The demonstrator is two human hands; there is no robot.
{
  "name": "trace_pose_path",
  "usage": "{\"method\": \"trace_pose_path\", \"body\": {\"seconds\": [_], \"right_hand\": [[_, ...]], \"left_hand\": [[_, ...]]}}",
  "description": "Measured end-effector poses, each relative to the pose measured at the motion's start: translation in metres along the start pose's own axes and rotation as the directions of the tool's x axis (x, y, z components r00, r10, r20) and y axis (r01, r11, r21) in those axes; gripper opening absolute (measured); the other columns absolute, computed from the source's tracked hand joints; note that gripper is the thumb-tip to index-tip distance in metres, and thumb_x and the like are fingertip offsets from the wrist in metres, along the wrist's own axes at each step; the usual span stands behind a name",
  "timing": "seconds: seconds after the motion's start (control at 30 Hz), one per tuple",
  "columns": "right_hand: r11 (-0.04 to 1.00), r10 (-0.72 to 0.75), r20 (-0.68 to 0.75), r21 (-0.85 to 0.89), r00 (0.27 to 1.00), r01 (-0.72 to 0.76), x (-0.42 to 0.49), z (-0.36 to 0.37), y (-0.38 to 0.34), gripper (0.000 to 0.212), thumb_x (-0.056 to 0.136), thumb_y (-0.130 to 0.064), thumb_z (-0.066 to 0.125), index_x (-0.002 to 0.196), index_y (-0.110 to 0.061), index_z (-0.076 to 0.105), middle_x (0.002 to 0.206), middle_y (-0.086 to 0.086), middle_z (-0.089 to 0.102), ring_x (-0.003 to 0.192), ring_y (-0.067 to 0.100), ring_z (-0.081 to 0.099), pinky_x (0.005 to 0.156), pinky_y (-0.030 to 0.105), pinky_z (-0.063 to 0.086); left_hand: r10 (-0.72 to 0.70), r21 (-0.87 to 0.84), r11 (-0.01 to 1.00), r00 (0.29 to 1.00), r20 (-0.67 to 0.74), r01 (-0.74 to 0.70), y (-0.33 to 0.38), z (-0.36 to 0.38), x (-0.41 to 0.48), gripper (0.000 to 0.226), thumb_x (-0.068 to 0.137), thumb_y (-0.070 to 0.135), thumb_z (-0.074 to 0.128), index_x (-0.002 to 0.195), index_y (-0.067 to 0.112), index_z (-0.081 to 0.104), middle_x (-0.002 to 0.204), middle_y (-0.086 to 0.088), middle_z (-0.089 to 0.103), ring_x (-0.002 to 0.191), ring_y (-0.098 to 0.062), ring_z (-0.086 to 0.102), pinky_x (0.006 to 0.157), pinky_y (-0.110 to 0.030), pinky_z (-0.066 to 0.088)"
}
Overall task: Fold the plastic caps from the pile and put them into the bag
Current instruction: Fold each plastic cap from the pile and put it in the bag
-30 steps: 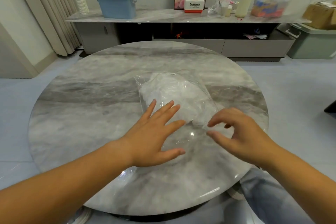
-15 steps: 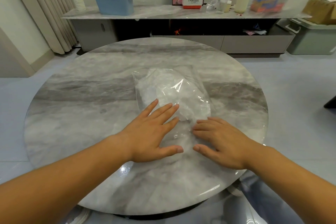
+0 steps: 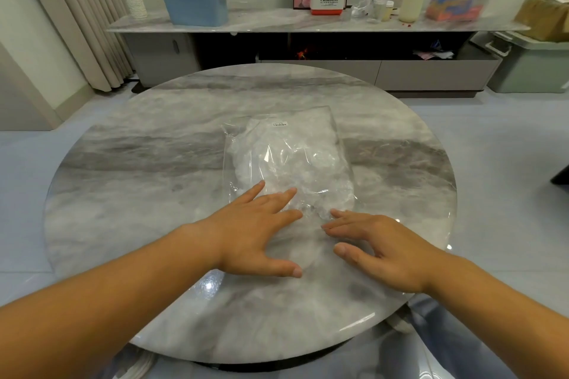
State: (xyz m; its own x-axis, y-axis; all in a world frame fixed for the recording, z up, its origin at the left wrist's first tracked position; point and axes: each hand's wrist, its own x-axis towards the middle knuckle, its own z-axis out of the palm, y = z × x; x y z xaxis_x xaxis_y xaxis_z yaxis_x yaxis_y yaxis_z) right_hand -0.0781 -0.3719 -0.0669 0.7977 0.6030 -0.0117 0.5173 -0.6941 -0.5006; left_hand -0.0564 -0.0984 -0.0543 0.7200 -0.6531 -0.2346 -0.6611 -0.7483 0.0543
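Our left grip (image 3: 255, 234) and right grip (image 3: 385, 252), spread flat, press the near end of the bag (image 3: 286, 148) stretching straight ahead.

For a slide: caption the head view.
Left hand and right hand rest on clear plastic bag of white caps on round marble table.

The round table (image 3: 138, 194) in front of me had a glossy grey, marble-veined top. One clear plastic bag (image 3: 289, 144) lay on it at about the middle, running from there toward the near edge, with crumpled white plastic caps (image 3: 311, 175) inside and a small white label (image 3: 279, 124) at its far end. My left hand (image 3: 255, 234) and right hand (image 3: 381, 249) lay flat, fingers spread, on the bag's near end.
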Motion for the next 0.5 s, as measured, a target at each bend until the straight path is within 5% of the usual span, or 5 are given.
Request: {"method": "trace_pose_path", "body": {"seconds": [0.13,0.33,0.4,0.5], "right_hand": [[0.999,-0.029,0.015,-0.021,0.999,0.03,0.001,0.002,-0.004,0.067,0.094,-0.066,0.035,0.137,-0.022,0.063,0.145,-0.013,0.056,0.147,-0.007,0.024,0.113,0.004,0.015],[0.995,-0.083,-0.028,-0.055,0.996,0.082,-0.001,-0.002,-0.012,0.066,0.1,-0.066,0.03,0.127,-0.02,0.069,0.136,-0.015,0.063,0.145,-0.006,0.027,0.109,0.005,0.023],[0.977,-0.122,-0.033,-0.179,0.992,0.114,-0.002,-0.002,-0.016,0.067,0.102,-0.065,0.024,0.121,-0.021,0.071,0.127,-0.016,0.067,0.125,0.004,0.045,0.104,0.016,0.036],[0.931,-0.132,-0.035,-0.347,0.991,0.111,-0.001,-0.005,-0.023,0.068,0.103,-0.064,0.017,0.117,-0.026,0.071,0.121,-0.02,0.066,0.106,0.009,0.046,0.094,0.03,0.038]], "left_hand": [[0.0,0.016,1.0,1.0,0.009,0.0,0.005,0.002,0.0,0.087,0.086,0.085,0.03,0.157,0.035,0.026,0.168,-0.001,-0.017,0.155,-0.012,-0.005,0.123,-0.044,-0.013],[-0.097,-0.062,0.993,0.992,0.078,0.102,0.007,0.003,0.002,0.084,0.085,0.086,0.022,0.149,0.034,0.041,0.166,0.004,-0.021,0.153,-0.013,-0.001,0.123,-0.045,-0.014],[-0.105,-0.08,0.99,0.989,0.103,0.113,0.007,0.001,0.003,0.088,0.083,0.087,0.022,0.151,0.033,0.038,0.166,0.005,-0.021,0.152,-0.012,0.0,0.123,-0.044,-0.015],[-0.12,-0.08,0.988,0.983,0.138,0.132,0.007,0.0,0.003,0.09,0.084,0.086,0.026,0.157,0.032,0.029,0.167,0.006,-0.02,0.152,-0.012,-0.001,0.123,-0.044,-0.015]]}}
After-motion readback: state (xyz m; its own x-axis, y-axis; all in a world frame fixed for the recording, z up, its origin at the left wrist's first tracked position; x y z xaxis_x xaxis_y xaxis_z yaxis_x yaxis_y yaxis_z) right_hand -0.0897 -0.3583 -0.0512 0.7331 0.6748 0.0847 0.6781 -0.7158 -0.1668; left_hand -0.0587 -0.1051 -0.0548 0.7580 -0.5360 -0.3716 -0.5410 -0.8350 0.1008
